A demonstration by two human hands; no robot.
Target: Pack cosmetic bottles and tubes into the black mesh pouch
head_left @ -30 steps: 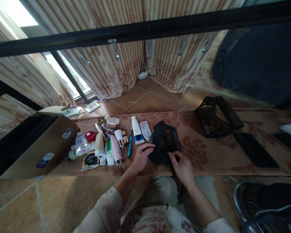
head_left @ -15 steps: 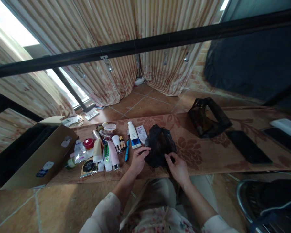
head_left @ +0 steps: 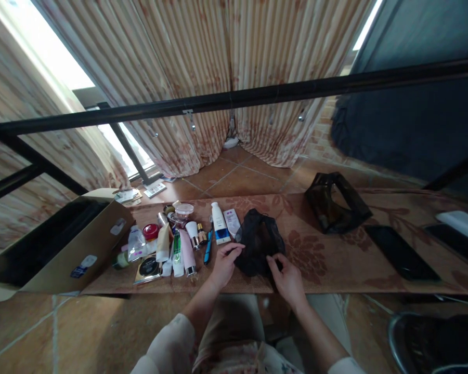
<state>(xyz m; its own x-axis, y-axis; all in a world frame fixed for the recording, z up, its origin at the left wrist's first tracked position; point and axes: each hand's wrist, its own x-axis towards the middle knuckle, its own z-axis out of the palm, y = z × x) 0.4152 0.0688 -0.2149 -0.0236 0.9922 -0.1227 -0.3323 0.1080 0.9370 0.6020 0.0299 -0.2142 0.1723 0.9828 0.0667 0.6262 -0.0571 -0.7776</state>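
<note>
A black mesh bag lies on the cloth-covered table in front of me, its sheer fabric bunched up. My left hand pinches its left edge between thumb and fingers. At the near right edge, my right hand also pinches the fabric. Just left of the bag are a white tube, a white bottle with a blue band and a blue pen-like item. Farther left sits a cluster of cosmetics, among them a pink tube, a red-lidded jar and a round black compact.
An open cardboard box holding something black stands at the table's left end. To the right are a dark translucent holder and a black phone. A black metal bar crosses beyond the table, before the curtains.
The camera view has tilted, so everything sits a little lower in the picture. Both hands keep their pinch on the mesh bag, which has hardly changed shape.
</note>
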